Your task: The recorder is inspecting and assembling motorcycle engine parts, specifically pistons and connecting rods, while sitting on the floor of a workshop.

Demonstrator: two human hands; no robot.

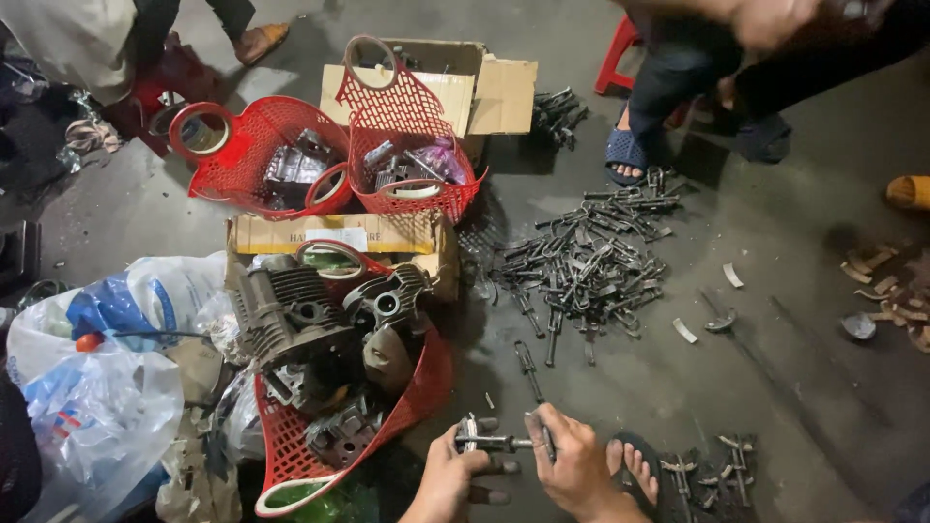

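left hand (448,475) wrapped around a small metal part (484,444), right hand (572,465) pinching its other end, both low at the frame's bottom edge. bare concrete floor (775,387) lies open to the right. three red baskets: two upright (407,145) by two cardboard boxes (484,87), one tipped (339,407), spilling engine cylinders (291,310). metal rod pile (591,261) ahead, too many to count.

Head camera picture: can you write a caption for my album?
Both hands grip a small metal part beside a red basket of engine pieces.
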